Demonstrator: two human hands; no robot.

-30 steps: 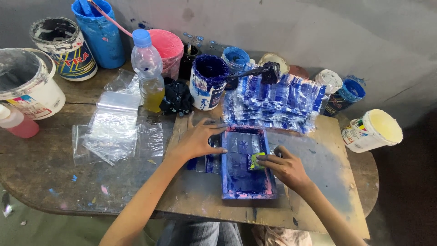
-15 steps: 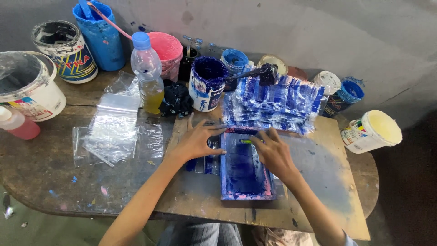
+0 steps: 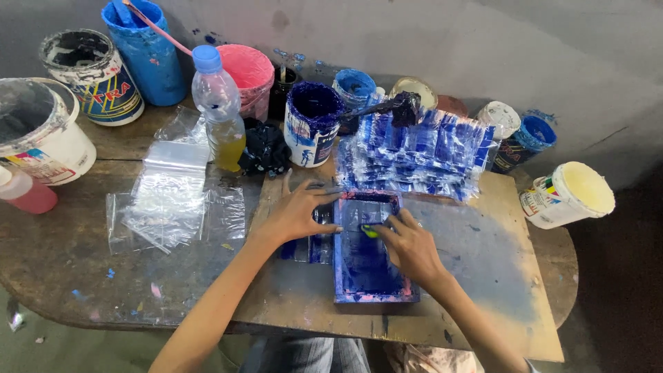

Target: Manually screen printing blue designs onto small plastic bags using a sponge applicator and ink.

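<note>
Blue-inked frame [image 3: 369,269], long axis toward wall.

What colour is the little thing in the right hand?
Yellow-green, a small pad pinched by the right hand over the blue-inked frame, seen in the head view.

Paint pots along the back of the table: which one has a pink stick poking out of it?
The tall blue pot at the back left, beside the pink bucket. A pink stick leans out over its rim; none of the others visibly holds one.
</note>
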